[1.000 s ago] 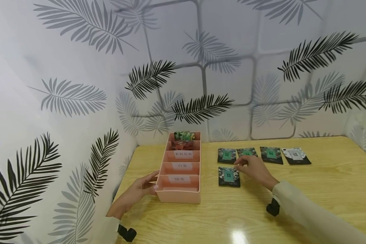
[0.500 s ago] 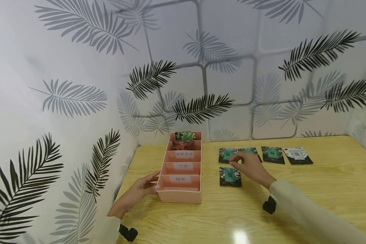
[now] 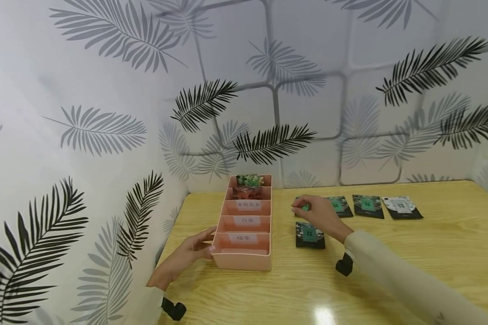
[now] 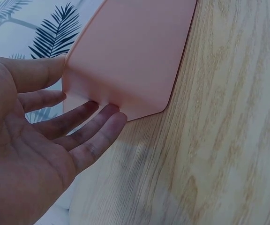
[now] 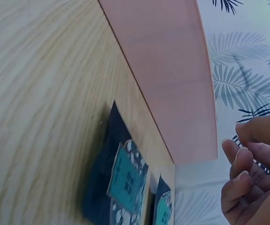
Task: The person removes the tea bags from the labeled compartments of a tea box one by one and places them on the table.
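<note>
A long pink compartment box (image 3: 244,262) stands on the wooden table, with paper labels in its nearer compartments. My left hand (image 3: 191,247) rests at its front left corner, fingertips touching the wall and thumb near the rim. My right hand (image 3: 319,212) hovers above the tea packets, fingers loosely curled and nothing between them in the right wrist view. Just in front of that hand lies a dark tea packet with a teal label (image 3: 310,234). Another dark packet (image 5: 162,206) lies behind it, mostly covered by the hand in the head view.
Farther right in the back row are two more green-labelled packets (image 3: 339,206) (image 3: 368,206) and a black-and-white one (image 3: 401,207). The box's rear compartments hold red packets (image 3: 247,193) and green ones (image 3: 250,180). A leaf-patterned wall (image 3: 309,108) borders the table behind and to the left.
My right hand has moved left over the packets, from beside the front packet toward the box. The left hand has stayed at the box corner, and the packets lie where they were.
</note>
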